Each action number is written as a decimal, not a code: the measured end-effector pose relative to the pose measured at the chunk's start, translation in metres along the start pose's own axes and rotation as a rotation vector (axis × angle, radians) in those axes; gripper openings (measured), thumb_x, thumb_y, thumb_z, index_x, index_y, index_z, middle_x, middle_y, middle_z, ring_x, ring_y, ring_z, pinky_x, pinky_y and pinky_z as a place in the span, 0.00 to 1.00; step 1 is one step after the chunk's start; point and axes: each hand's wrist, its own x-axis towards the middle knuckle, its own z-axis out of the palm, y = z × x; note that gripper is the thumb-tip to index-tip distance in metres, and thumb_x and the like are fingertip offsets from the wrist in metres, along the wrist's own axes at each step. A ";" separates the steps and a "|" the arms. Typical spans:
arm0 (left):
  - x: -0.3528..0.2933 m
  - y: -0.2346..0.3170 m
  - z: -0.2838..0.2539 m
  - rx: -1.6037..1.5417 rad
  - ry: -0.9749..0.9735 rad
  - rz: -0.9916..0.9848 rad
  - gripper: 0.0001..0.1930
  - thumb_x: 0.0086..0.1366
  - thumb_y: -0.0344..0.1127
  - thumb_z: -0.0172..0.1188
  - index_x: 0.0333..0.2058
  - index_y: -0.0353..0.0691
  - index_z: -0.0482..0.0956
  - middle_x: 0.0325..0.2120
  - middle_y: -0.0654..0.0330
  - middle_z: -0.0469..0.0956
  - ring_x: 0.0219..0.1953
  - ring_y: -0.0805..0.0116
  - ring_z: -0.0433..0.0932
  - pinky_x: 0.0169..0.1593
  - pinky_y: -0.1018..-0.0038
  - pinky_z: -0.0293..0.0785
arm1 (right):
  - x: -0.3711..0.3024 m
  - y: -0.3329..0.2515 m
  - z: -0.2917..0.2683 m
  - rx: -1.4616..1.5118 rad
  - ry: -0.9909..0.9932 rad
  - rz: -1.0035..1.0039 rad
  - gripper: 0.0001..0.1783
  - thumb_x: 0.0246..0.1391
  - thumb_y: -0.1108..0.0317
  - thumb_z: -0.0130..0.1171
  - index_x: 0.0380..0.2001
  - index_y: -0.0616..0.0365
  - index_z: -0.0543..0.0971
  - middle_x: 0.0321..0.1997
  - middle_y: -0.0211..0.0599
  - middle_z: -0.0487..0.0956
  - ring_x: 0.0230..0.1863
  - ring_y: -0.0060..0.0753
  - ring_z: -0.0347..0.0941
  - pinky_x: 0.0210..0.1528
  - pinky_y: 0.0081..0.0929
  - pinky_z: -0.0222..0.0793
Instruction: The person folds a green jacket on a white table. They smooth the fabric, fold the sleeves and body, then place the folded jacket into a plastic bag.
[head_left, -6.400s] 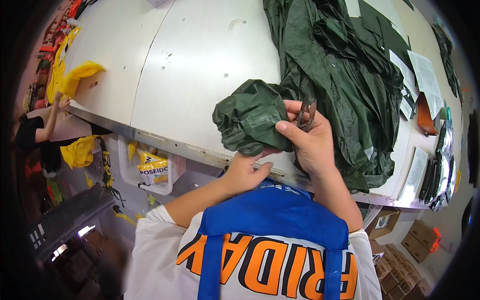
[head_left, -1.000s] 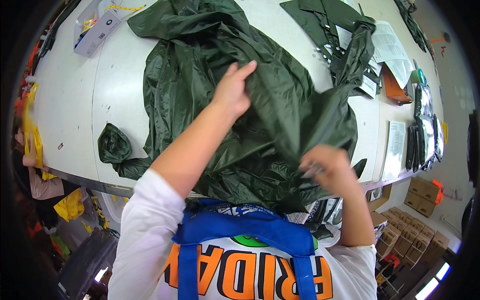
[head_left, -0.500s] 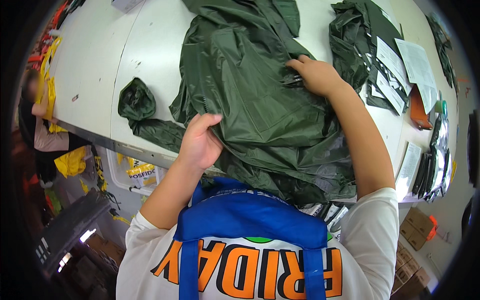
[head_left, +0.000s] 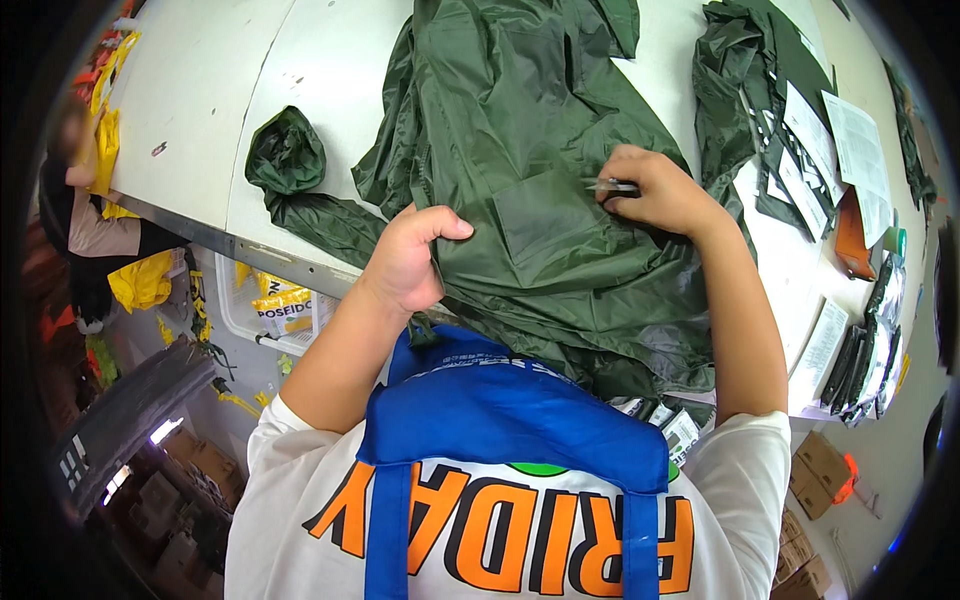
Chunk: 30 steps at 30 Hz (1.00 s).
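A dark green raincoat (head_left: 540, 215) lies spread over the table, its near part hanging down in front of me. My left hand (head_left: 410, 258) grips its left edge, thumb on top and fingers mostly hidden beneath the cloth. Over the right side of the coat, my right hand (head_left: 660, 192) is closed around a small pair of snips (head_left: 610, 185). Their metal tip points left, close above a flat pocket-like patch on the cloth. One sleeve (head_left: 320, 215) stretches out to the left and ends in a rounded, open bunch.
Another dark green garment (head_left: 725, 90) lies at the right beside white paper sheets (head_left: 810, 135) and black packages (head_left: 865, 345). Below the table's left edge (head_left: 270, 252) stands a white basket (head_left: 235, 300) with yellow packs. At far left a person (head_left: 95, 215) handles yellow material.
My right hand has moved down and inward from the coat's right edge, and the snips' tip now shows. The coat sits slightly higher in view; my left hand keeps its edge.
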 end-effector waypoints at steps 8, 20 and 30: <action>-0.005 0.001 0.000 0.036 -0.120 0.035 0.28 0.44 0.22 0.48 0.50 0.28 0.71 0.44 0.51 0.76 0.46 0.58 0.76 0.52 0.62 0.72 | 0.002 -0.020 0.007 0.112 -0.023 -0.142 0.20 0.39 0.82 0.55 0.41 0.59 0.74 0.46 0.34 0.75 0.44 0.37 0.72 0.46 0.26 0.67; -0.016 -0.008 -0.020 -0.076 -0.127 0.123 0.32 0.44 0.24 0.49 0.54 0.29 0.67 0.49 0.49 0.73 0.51 0.54 0.73 0.56 0.60 0.68 | -0.102 -0.051 0.063 -0.530 0.994 -0.230 0.10 0.26 0.74 0.57 0.20 0.55 0.74 0.27 0.34 0.73 0.24 0.36 0.70 0.23 0.28 0.63; -0.025 -0.016 -0.012 0.626 0.454 0.714 0.31 0.52 0.28 0.57 0.56 0.34 0.64 0.60 0.49 0.60 0.61 0.54 0.61 0.62 0.59 0.58 | -0.097 -0.057 0.098 -0.458 1.113 -0.378 0.15 0.28 0.72 0.57 0.28 0.59 0.80 0.25 0.35 0.75 0.21 0.32 0.70 0.21 0.26 0.63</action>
